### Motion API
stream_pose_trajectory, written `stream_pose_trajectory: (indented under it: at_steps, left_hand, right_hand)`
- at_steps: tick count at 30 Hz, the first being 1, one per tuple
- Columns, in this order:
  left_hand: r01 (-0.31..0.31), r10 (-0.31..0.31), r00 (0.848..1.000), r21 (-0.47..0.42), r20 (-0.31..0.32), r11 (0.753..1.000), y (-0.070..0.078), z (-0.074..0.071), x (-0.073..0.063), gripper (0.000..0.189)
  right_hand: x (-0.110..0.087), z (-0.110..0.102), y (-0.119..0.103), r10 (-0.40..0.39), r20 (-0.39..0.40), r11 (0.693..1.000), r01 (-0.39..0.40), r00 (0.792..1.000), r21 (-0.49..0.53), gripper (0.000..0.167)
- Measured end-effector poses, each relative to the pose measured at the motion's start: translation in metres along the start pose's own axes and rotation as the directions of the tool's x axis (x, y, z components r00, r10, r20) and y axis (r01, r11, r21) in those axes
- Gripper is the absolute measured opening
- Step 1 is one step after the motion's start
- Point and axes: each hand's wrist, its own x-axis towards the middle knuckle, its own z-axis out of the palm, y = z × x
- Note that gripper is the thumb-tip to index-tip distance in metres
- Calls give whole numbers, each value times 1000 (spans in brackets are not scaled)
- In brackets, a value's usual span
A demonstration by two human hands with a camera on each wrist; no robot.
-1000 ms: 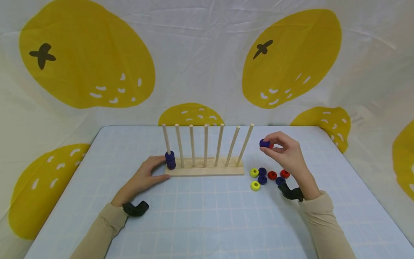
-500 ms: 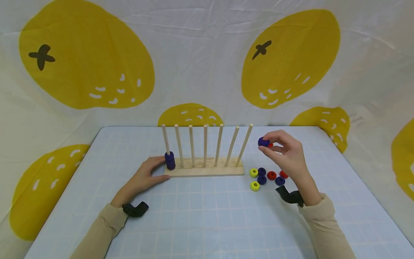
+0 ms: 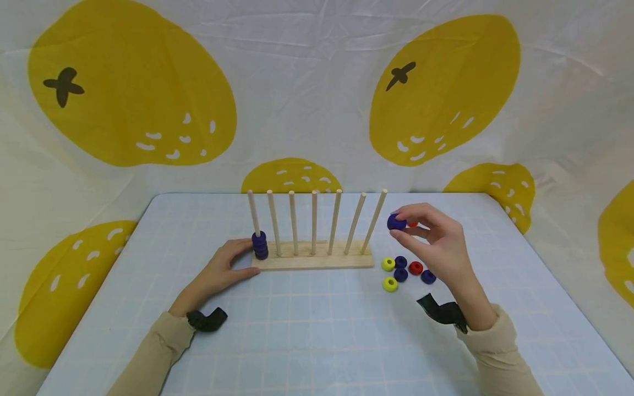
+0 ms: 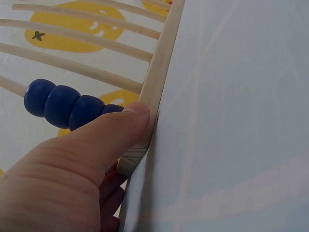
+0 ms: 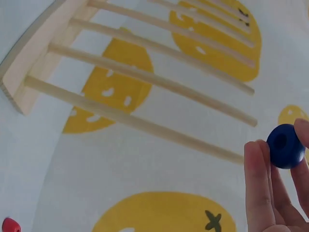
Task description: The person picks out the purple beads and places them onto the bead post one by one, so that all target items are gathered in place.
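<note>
A wooden peg stand [image 3: 317, 263] with a row of upright pegs sits mid-table. Several blue beads [image 3: 260, 246] are stacked on its leftmost peg. At that end, my left hand [image 3: 218, 272] grips the base, thumb [image 4: 130, 121] on the front edge and fingers mostly hidden behind. Held up just right of the rightmost peg [image 3: 375, 223] is a blue bead [image 3: 396, 221], pinched by my right hand [image 3: 436, 236]. In the right wrist view the bead's [image 5: 286, 146] hole shows. A bit of red [image 3: 412, 224] appears between the right fingers; I cannot tell whether it is held.
Loose beads lie on the table right of the stand: yellow beads [image 3: 389, 284], several blue ones [image 3: 428, 276] and a red bead [image 3: 415, 268]. A pale blue checked cloth [image 3: 297, 330] covers the table. Behind hangs a white curtain [image 3: 307, 82] with yellow fruit shapes.
My right hand has shifted slightly left with the blue bead, closer to the rightmost peg. It now covers a red bead seen earlier on the table. My left hand stays in place.
</note>
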Motion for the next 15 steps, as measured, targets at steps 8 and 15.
stream_pose_trajectory:
  at_steps: [8, 15]
  left_hand:
    - [-13, 13, 1000, 1, -8, 1000, 0, 0, 0, 63]
    - [-8, 8, 1000, -1, -6, 1000, 1, 0, 1, 63]
  right_hand:
    - [0, 5, -12, 15, 25, 1000, -15, 1000, 13, 33]
    - [5, 7, -22, -21, 50, 999, 20, 999, 35, 33]
